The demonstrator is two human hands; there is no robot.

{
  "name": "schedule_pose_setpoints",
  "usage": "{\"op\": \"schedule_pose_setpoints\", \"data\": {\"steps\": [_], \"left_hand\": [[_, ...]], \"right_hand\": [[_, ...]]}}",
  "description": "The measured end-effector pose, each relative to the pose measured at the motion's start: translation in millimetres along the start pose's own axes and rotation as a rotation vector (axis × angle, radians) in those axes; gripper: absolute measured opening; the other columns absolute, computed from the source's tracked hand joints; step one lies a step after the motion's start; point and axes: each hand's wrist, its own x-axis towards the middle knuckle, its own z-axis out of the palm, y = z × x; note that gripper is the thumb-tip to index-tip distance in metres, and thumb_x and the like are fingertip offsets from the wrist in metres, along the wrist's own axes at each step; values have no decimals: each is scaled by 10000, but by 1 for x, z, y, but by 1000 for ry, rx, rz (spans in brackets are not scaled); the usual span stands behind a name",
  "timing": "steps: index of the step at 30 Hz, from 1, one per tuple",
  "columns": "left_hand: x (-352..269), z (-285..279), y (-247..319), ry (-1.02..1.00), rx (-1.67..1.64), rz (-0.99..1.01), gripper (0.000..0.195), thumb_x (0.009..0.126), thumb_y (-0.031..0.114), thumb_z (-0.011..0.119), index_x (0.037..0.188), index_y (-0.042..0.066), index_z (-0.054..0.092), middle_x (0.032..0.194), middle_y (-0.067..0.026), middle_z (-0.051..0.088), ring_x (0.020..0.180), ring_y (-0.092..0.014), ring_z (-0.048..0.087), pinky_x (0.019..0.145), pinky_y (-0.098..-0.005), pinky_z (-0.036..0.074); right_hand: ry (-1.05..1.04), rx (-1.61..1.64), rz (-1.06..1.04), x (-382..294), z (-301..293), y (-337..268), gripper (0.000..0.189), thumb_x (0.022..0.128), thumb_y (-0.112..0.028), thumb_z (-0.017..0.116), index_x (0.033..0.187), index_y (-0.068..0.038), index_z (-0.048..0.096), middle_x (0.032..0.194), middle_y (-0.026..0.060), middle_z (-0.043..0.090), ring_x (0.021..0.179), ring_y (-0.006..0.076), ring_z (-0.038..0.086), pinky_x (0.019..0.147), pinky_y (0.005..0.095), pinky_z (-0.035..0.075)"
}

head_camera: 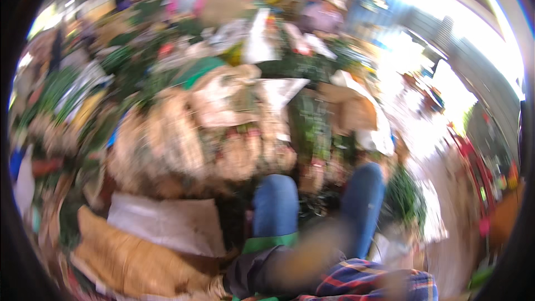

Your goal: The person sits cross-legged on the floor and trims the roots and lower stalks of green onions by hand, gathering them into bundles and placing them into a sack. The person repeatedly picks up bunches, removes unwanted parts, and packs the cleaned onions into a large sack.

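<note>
The view is badly blurred. My left hand [311,251] seems to be the tan-brown smear beside a dark sleeve [250,269], over my lap; its fingers and anything in them cannot be made out. A fainter blurred patch over the plaid cloth [368,276] may be my right hand [395,284], low at the right. Before me, beyond my knees in blue jeans [275,200], lie bundles of leafy vegetables with pale, stringy roots [175,133], perhaps spring onions. Some bundles [238,150] show reddish bulbs. Green leaves [403,196] lie right of my right knee.
At the lower left are a brown sack or cardboard piece [138,255] and a pale sheet [167,221]. Brown cardboard [349,106] lies among the bundles ahead. Other people sit farther off, one in a pink top [186,2], another in a light hat [324,14]. A red frame [474,167] stands right.
</note>
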Motion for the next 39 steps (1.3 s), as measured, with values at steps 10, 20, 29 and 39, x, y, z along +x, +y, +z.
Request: {"op": "schedule_pose_setpoints", "data": {"steps": [10, 20, 29, 39], "left_hand": [[-51, 242, 66, -1321, 259, -335, 543, 957, 403, 495, 1363, 48, 444, 1343, -141, 499, 1217, -244, 476, 988, -392, 423], [-40, 287, 71, -1464, 394, -552, 584, 946, 453, 481, 1386, 74, 419, 1332, -141, 511, 1212, -269, 483, 981, -432, 427], [-91, 354, 84, -1572, 388, -636, 622, 936, 498, 468, 1407, 98, 396, 1321, -142, 522, 1206, -292, 489, 974, -468, 430], [-250, 498, 59, -1806, 218, -907, 664, 924, 549, 454, 1429, 124, 372, 1310, -143, 533, 1201, -317, 495, 967, -508, 434]], "right_hand": [[844, 521, 1472, -421, 204, -76, 294, 815, -291, 596, 965, -48, 664, 919, 185, 656, 857, 327, 655, 700, 421, 523], [1248, 794, 1687, -390, 298, -146, 298, 849, -258, 560, 1039, -39, 627, 979, 176, 642, 894, 309, 641, 708, 401, 524], [1576, 561, 1192, -391, 231, -9, 307, 879, -229, 529, 1105, -31, 594, 1033, 169, 630, 928, 293, 628, 716, 383, 525], [1859, 314, 895, -493, 198, 104, 324, 913, -196, 493, 1179, -22, 557, 1092, 160, 616, 965, 275, 614, 725, 363, 526]]}}
